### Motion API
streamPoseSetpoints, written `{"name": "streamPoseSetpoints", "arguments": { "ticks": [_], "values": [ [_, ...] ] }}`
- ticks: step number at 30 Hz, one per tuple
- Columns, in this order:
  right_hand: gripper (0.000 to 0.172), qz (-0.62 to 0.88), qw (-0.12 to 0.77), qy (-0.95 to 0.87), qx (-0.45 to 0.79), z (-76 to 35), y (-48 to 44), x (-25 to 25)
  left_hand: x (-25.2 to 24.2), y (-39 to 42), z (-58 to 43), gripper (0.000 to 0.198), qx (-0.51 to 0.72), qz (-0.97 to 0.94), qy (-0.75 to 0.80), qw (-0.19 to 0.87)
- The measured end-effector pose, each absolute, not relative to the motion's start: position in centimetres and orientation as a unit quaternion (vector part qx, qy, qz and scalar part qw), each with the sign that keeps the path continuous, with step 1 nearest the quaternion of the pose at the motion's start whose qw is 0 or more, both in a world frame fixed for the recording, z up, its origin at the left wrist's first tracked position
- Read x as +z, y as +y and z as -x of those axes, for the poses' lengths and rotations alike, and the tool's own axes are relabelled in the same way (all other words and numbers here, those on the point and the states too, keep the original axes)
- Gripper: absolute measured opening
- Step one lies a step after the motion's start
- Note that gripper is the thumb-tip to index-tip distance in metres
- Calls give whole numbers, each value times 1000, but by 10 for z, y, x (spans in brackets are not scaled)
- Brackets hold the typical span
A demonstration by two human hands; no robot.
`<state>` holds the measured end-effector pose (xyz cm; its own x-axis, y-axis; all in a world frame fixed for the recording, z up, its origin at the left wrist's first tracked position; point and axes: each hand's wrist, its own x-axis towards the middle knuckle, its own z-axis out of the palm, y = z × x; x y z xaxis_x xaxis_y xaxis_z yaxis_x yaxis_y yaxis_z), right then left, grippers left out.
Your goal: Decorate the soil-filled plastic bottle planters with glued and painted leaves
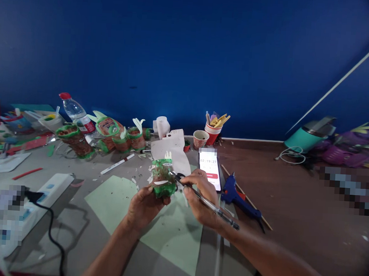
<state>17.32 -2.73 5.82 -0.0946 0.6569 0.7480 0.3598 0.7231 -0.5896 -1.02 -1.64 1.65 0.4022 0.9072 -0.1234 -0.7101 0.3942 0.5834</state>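
My left hand [144, 205] is closed round a small brown craft pot [163, 178] with green trim and white paper leaves, held up over the table. My right hand [201, 197] is closed on a clear pen [208, 204], whose tip touches the right side of the pot. Under both hands lie pale green paper sheets [172, 233].
Several similar green-trimmed pots [109, 135] and a water bottle [76, 112] stand at the back left. A phone [210, 168], a blue glue gun [238, 197], paper cups [211, 133] and a marker [117, 164] are nearby. A white power strip [48, 188] with a black cable lies left.
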Motion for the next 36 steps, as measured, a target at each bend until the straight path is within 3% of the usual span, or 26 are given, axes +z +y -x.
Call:
{"name": "streamPoseSetpoints", "arguments": {
  "ticks": [6,11,21,29,36],
  "values": [
    [19,342,599,-709,146,-174,-29,54,19,-16,8,24,513,-241,244,787],
    [28,335,612,-696,171,-173,-28,43,14,-11,2,27,560,-288,316,709],
    [37,375,586,-669,263,-170,-22,15,18,-13,-1,25,571,-358,356,647],
    [27,351,584,-706,196,-170,-21,25,16,-11,-1,25,570,-367,357,642],
    [30,364,557,-730,158,-168,-27,31,11,-10,0,27,569,-381,374,626]
  ]
}}
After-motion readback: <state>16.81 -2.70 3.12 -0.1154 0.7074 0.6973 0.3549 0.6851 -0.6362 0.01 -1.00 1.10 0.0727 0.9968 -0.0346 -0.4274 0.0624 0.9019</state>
